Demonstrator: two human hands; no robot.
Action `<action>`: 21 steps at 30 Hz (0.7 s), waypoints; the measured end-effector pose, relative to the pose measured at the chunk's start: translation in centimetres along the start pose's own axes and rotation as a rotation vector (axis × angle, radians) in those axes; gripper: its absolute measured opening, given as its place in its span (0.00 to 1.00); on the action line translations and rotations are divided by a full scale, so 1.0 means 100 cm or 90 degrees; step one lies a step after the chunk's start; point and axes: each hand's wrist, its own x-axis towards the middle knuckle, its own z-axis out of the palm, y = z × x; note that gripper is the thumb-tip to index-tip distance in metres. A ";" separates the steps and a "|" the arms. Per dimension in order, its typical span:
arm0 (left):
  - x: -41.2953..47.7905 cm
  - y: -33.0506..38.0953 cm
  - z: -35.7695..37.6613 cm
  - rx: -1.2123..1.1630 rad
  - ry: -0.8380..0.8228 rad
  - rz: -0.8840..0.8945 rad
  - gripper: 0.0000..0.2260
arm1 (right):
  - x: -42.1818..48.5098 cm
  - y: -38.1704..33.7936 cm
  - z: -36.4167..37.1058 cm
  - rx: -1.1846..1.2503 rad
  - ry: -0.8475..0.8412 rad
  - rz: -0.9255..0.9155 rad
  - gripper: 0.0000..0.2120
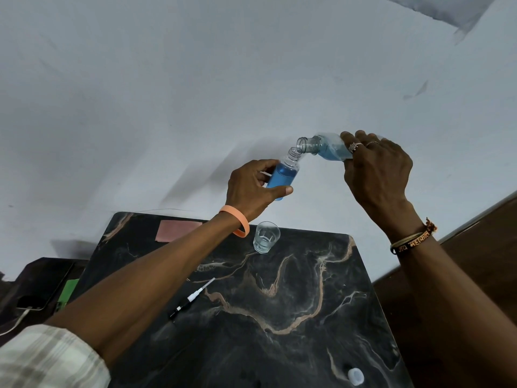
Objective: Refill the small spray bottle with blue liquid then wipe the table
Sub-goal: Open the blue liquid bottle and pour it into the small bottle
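My left hand grips the small clear spray bottle, uncapped, tilted a little and nearly full of blue liquid. My right hand holds a larger clear bottle tipped sideways, its open mouth just above the small bottle's neck; blue liquid pools in its lower side. Both bottles are raised above the far edge of the black marbled table. The spray pump with its dip tube lies on the table. A pink cloth lies at the table's far left corner.
A glass of clear liquid stands near the table's far edge. A white cap rests near the front right. A phone on a cable lies on a low surface at left. A white wall is behind.
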 end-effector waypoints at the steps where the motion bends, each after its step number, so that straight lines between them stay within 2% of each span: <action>1: 0.000 0.000 0.000 0.000 -0.001 0.001 0.24 | 0.000 0.000 0.000 0.002 0.000 -0.001 0.18; 21: -0.001 -0.002 0.000 0.001 0.002 -0.003 0.25 | 0.000 -0.002 -0.002 -0.008 0.011 -0.004 0.16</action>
